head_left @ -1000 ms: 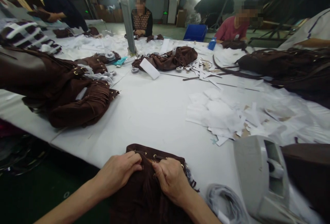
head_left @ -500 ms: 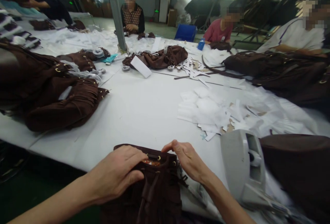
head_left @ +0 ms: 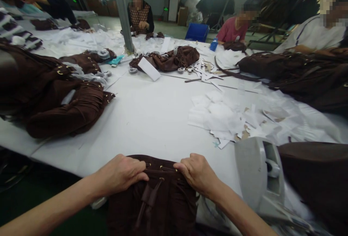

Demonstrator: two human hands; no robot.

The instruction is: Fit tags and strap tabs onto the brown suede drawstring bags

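A dark brown drawstring bag (head_left: 163, 199) with gold eyelets hangs at the table's near edge. My left hand (head_left: 123, 173) pinches the left side of its top rim, thumb in front. On the right side of the same rim, my right hand (head_left: 197, 174) is closed with its thumb toward me. The rim is stretched between both hands and its front and back edges lie close together. Two cord ends with a brown slider hang down the bag's front.
A grey tape dispenser (head_left: 250, 170) stands right of my right hand, beside a dark brown piece (head_left: 315, 178). Brown bags (head_left: 67, 109) are heaped at left, more (head_left: 304, 73) at right. Paper scraps (head_left: 223, 116) lie on the white table (head_left: 152, 120). Several people sit or stand around it.
Both hands have closed on the bag's rim. The bag's mouth, which showed a patterned orange inside, is now drawn flat. My right hand was more open before.
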